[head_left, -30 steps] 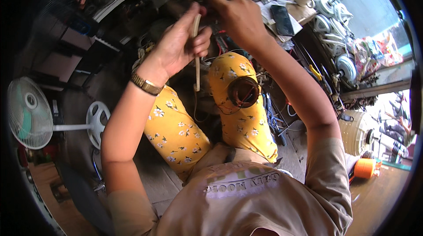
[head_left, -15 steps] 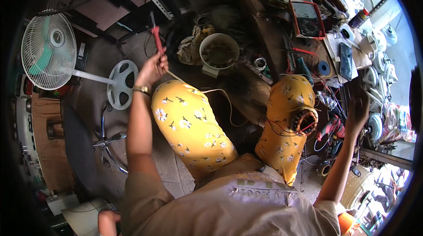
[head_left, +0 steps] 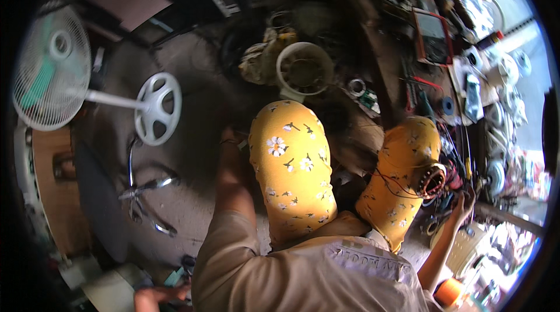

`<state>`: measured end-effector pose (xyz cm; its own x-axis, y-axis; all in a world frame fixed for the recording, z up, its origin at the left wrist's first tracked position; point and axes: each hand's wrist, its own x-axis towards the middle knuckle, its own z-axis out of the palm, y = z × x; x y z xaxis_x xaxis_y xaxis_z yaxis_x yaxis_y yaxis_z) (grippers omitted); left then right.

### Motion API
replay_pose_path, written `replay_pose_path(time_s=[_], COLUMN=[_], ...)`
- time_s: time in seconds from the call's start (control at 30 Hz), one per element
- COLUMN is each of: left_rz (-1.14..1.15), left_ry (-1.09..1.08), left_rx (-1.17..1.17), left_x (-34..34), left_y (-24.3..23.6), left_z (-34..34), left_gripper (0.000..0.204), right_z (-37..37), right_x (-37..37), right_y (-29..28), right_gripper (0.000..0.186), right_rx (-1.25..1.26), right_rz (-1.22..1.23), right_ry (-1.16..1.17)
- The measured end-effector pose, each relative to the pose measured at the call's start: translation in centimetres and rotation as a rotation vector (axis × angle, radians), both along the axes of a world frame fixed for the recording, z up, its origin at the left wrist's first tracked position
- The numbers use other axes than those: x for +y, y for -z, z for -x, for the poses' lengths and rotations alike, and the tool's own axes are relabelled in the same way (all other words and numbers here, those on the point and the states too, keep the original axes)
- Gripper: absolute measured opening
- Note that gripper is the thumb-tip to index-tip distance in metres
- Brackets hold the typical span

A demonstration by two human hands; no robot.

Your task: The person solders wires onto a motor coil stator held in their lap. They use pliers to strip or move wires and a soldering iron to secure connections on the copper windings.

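Observation:
My left hand [head_left: 231, 135] hangs low in shadow beside my left knee; its fingers are too dark to make out, and no tool shows in it. My right hand [head_left: 464, 204] is out at the right, by the cluttered bench edge. Its fingers look bent, but blur hides whether they grip anything. Just above it stands a thin tool with a yellow part [head_left: 468, 166]. A ring-shaped motor stator [head_left: 433, 182] with coil windings rests on my right thigh, and red and dark wires [head_left: 389, 180] trail from it across the yellow flowered cloth.
A white fan [head_left: 55, 70] with a round base [head_left: 158, 109] lies at left, near a chair's chrome legs [head_left: 146, 189]. Ahead sits a round pale housing [head_left: 304, 49]. The right bench carries a red-framed meter [head_left: 433, 35] and a blue spool [head_left: 447, 105]. Another person's arm [head_left: 157, 297] shows lower left.
My left hand has dropped back beside the knee; the red-handled soldering iron it held is out of sight. My right hand has moved down and nearer. The view has shifted.

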<state>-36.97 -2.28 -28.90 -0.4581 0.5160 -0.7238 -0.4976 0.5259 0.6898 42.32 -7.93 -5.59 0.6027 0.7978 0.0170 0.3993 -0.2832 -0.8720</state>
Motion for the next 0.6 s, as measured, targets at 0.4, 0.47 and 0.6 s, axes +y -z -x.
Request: replay_pose_path(time_s=[0.4,0.47,0.6], left_rz=[0.105,0.12,0.135], left_ry=[0.199,0.216,0.235], left_rx=[0.157,0.2,0.305], left_x=[4.5,5.3,6.1], left_y=[-0.7,-2.0,-5.8], left_z=[2.2,2.3,3.2], left_gripper=[0.035,0.036,0.038], right_z=[2.5,2.4,4.4], right_x=[-7.8,-9.9,-10.7], right_y=[5.0,7.2,9.9], right_gripper=[0.021,0.016,0.017], right_rx=[-0.079,-0.081,0.014], right_rz=[0.112,0.128,0.32], right_ry=[0.109,0.177,0.201])
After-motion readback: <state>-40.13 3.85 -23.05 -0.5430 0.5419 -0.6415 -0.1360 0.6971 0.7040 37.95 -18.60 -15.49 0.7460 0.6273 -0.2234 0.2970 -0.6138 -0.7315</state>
